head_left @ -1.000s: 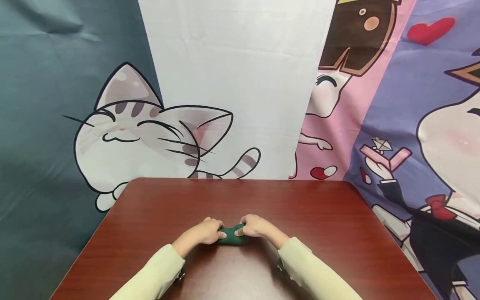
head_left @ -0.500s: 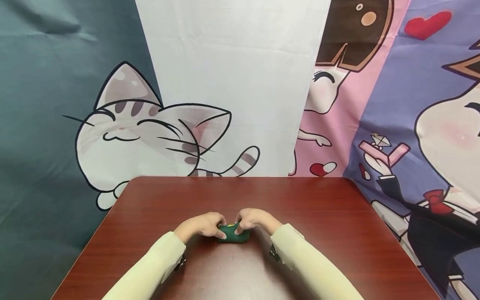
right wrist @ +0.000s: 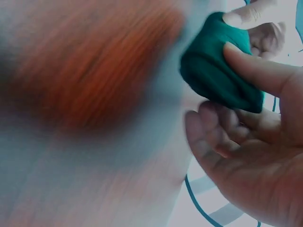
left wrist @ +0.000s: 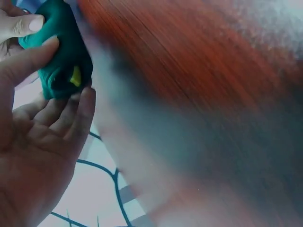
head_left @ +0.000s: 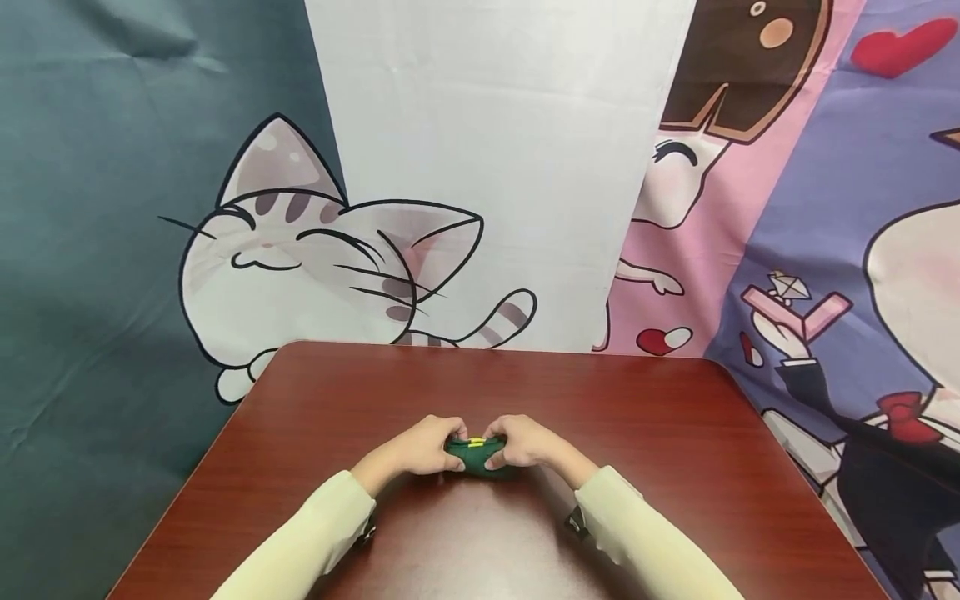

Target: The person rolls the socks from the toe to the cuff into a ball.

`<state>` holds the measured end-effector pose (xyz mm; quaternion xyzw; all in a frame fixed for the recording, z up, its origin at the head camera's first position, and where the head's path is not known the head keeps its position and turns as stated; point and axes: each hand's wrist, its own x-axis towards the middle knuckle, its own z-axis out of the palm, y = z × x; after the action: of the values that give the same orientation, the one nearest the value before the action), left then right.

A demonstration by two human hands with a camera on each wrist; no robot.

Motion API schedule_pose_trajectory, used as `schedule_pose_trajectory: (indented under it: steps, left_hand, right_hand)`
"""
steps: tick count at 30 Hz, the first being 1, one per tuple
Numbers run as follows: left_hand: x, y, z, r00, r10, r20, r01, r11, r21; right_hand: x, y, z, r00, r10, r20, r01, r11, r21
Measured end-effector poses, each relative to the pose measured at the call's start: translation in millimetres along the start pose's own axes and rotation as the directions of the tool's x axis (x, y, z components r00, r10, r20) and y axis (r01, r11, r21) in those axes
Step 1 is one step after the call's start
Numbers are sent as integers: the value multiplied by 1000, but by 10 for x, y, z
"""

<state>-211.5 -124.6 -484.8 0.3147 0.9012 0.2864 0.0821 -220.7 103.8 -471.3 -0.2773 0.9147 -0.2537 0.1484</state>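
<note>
Pinching rolled green cloth (head_left: 474,462) between thumbs and part-curled fingers of left hand (head_left: 430,447) and right hand (head_left: 522,442), now baring yellow marking (head_left: 477,442), apparently through rolling.

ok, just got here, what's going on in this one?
A person is holding a dark green bundle, which looks like rolled or folded soft cloth, with both hands. The left hand grips one end and the right hand the other, thumbs on the near side. Yellow marks show on top between them. It's over the reddish-brown table; I can't tell whether it rests on the surface.
</note>
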Motion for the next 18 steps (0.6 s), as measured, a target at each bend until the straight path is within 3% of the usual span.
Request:
schedule_pose_trajectory:
  steps: [5,10,14,18]
  left_hand:
    - [-88,146,-48,987,49,-155,-44,998,34]
    - [-167,291,-93,944,111,-312,-112,994,14]
    - [-226,381,-129,898,147,-415,-184,982,-49]
    - [-255,480,-156,853,177,-492,-246,966,-80]
  right_hand:
    - [-150,31,-13,975,-67,-212,79,996,50]
    - [-344,-62,-47,916,-119,-384,179,976,126]
    - [-487,-158,-49,824,-230,-517,309,948,71]
    - [-588,-225,-45,702,-348,-621,417,908,-37]
